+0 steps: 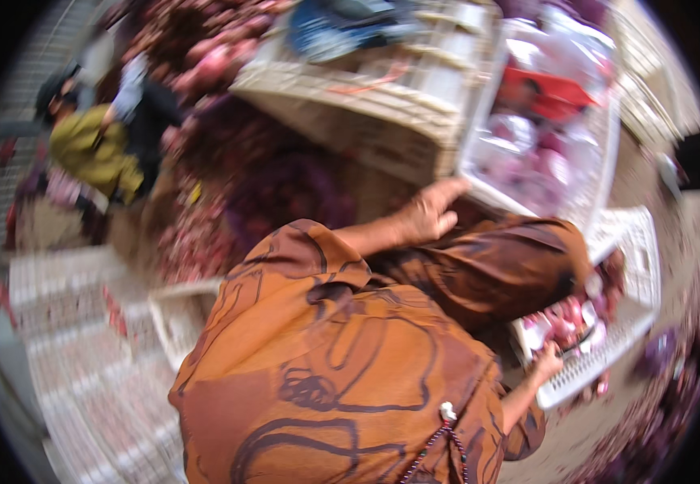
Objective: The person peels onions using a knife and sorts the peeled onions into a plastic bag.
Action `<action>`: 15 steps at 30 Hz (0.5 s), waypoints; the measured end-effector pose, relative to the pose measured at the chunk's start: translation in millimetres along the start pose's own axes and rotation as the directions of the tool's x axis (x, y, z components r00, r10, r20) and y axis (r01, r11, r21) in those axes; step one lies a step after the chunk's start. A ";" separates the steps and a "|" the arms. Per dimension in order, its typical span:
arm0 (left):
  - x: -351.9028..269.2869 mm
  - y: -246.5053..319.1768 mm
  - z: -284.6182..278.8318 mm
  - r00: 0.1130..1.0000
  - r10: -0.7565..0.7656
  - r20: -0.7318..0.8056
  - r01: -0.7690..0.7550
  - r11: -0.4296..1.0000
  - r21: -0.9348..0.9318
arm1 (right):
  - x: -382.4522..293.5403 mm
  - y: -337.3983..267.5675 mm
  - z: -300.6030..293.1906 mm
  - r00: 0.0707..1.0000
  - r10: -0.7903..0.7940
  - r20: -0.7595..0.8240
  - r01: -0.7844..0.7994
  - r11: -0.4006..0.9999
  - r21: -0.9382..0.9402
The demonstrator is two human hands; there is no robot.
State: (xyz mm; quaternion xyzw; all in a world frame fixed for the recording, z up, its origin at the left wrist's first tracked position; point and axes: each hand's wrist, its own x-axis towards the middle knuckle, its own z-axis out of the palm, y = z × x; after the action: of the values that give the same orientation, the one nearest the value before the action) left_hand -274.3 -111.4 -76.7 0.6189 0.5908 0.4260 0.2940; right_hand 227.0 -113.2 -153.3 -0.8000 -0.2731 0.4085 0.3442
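My left hand (434, 209) is stretched out with its fingers apart and nothing seen in it. Its fingertips are beside the corner of a white plastic crate (498, 196); contact is unclear. Inside that crate are clear plastic bags of onions (552, 163) and a red object (543, 94). My right hand (547, 363) is closed on a slim dark tool, perhaps a knife (575, 343), whose shape is blurred. This hand is at the edge of a lower white crate (598, 366) holding pink-red onions (561, 320). My knee, in orange-brown patterned cloth, is between the two hands.
An upturned or tilted cream crate (350, 97) bears a blue item (350, 27). A purple basket (289, 199) and a heap of red onions (214, 57) lie beyond. Another person (93, 145) is at the far left, near stacked white crates (84, 339). Onions and skins litter the right.
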 end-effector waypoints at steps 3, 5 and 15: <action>-138.2 -32.2 -31.1 0.958 -0.226 0.178 0.221 0.974 0.049 | 14.1 1.5 -6.6 0.997 0.080 0.007 -0.078 0.988 -0.137; -226.4 -65.8 -54.3 0.855 -0.516 0.043 0.504 0.849 0.159 | 10.2 -8.2 -6.1 1.000 0.005 0.019 -0.002 0.989 -0.150; -312.2 -249.4 -130.5 0.356 -0.743 -0.566 0.914 0.404 0.044 | 13.2 -23.2 -23.7 0.997 0.061 -0.042 -0.065 0.994 -0.086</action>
State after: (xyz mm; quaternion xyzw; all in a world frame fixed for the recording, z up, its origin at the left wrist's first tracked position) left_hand -489.3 -403.9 -288.7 0.1447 0.9400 0.2314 0.2048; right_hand 250.2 -97.3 -131.2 -0.8304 -0.2584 0.3910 0.3012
